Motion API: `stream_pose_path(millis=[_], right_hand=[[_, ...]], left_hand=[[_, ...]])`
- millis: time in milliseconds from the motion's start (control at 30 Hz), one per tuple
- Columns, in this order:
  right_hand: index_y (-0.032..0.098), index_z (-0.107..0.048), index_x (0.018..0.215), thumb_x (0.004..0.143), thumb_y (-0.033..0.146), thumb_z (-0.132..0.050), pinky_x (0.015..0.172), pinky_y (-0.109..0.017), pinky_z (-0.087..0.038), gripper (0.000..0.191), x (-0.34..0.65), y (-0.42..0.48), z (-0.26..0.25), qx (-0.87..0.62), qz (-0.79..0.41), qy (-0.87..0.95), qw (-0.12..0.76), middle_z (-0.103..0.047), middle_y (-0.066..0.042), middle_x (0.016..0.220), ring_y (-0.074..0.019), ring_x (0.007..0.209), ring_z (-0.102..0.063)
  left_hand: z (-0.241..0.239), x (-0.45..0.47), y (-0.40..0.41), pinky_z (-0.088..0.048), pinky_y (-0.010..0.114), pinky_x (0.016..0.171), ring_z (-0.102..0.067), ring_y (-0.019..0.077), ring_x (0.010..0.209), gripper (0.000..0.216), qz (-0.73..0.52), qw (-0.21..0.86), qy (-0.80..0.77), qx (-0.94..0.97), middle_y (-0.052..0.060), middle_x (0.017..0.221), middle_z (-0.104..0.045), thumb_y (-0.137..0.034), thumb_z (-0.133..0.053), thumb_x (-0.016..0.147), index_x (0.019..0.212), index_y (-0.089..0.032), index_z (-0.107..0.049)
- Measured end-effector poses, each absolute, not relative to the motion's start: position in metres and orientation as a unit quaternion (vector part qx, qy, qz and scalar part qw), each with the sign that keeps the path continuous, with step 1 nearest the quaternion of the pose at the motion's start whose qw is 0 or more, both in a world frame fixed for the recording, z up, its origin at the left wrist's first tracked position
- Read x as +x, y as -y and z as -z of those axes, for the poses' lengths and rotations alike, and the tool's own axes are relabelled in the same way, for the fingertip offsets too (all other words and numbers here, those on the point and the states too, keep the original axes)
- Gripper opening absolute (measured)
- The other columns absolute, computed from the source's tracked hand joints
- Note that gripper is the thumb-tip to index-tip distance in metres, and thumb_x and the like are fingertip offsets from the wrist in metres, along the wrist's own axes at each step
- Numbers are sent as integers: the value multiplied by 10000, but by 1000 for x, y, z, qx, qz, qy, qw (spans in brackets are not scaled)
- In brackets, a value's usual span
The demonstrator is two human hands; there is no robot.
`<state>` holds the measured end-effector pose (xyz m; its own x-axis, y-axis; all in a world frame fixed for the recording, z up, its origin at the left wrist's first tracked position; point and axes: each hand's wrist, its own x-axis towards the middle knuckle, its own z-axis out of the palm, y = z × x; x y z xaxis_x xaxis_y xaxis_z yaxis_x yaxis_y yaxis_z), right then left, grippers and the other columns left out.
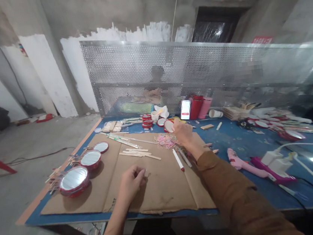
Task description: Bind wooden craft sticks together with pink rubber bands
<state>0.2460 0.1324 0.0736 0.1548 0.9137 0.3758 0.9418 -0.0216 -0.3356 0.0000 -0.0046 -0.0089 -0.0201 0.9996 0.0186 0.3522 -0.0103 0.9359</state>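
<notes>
My right hand (183,132) reaches to the far side of a brown cardboard sheet (158,185). Its fingers are closed at the edge of a small red-rimmed drum (169,126) with a pale round face; the fingertips are partly hidden. Low over the cardboard, my left hand (132,181) has its thumb and forefinger pressed together; whatever is between them is too small to make out. Loose wooden sticks (139,153) and a pile of coloured rubber bands (166,141) lie between the hands. A white marker (178,160) rests beside the pile.
Three larger red drums (74,178) line the left side. Smaller drums (147,121), a lit phone (185,109) and a red bottle (196,106) stand at the back. A pink glue gun (246,165) and a power strip (275,168) with cables lie right. Perforated metal panel (128,68) behind.
</notes>
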Motion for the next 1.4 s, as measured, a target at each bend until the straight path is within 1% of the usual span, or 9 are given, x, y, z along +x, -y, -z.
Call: stream_pose_path(millis=[100,233,333,467,700,867,1000,1267,1400], right_hand=[[143,-597,1123,997,218,-477,757,-309,-497,190,238,-118,-71,-670,-88,656,337,-734,-176,1034,-255,942,-733],[185,-596,1072,972,260,-470,540,-211,-440,178,206,-94,-49,-570,-275,686,359,-690,-12,771,-136,585,-674],[196,-620,992,937,363,-566,499,-190,-407,184,179,-74,-23,-489,-390,700,345,-611,50,652,-99,500,-571],[185,-626,867,855,344,-700,577,-201,-400,175,160,-56,0,-334,-567,698,282,-607,49,713,-87,612,-520],[199,-655,1108,818,228,-743,573,-199,-375,304,163,-56,3,-357,-576,682,277,-494,110,621,-80,563,-470],[174,-742,901,833,240,-709,691,-228,-466,100,162,-55,1,-365,-562,683,292,-686,16,798,-125,749,-619],[170,-739,819,817,236,-715,653,-224,-443,70,162,-52,0,-401,-547,677,285,-672,21,744,-118,697,-591],[176,-777,912,816,235,-707,698,-239,-468,133,162,-51,-3,-379,-555,687,278,-726,6,839,-137,760,-632],[172,-755,828,806,231,-725,640,-222,-445,70,162,-52,2,-398,-542,687,276,-691,20,740,-120,684,-597]], left_hand=[[10,0,4,-372,272,546,-509,154,484,403,-415,415,-582,563,1,529,-587,-646,-541,706,667,-245,-548],[10,1,3,-351,256,506,-475,137,445,447,-425,438,-582,537,-4,513,-580,-681,-583,677,688,-236,-556],[8,-1,3,-389,257,519,-519,150,488,438,-455,447,-566,523,-10,538,-579,-656,-615,674,722,-222,-589],[3,-4,4,-488,287,640,-633,200,680,389,-482,410,-557,537,47,725,-704,-576,-682,661,761,-202,-650],[1,-6,5,-489,305,662,-615,207,700,454,-470,397,-577,537,55,745,-698,-657,-628,735,765,-205,-650],[1,-6,5,-477,306,645,-608,208,691,491,-450,402,-578,549,54,740,-699,-687,-635,731,783,-199,-662],[2,-7,5,-459,296,640,-601,199,683,430,-448,386,-584,557,45,723,-695,-639,-610,752,735,-210,-638],[4,-8,4,-469,310,686,-624,213,723,484,-435,406,-583,554,75,807,-752,-626,-611,736,848,-170,-729],[4,-8,5,-428,287,623,-567,183,643,455,-427,404,-588,556,45,680,-687,-629,-612,734,743,-182,-699]])
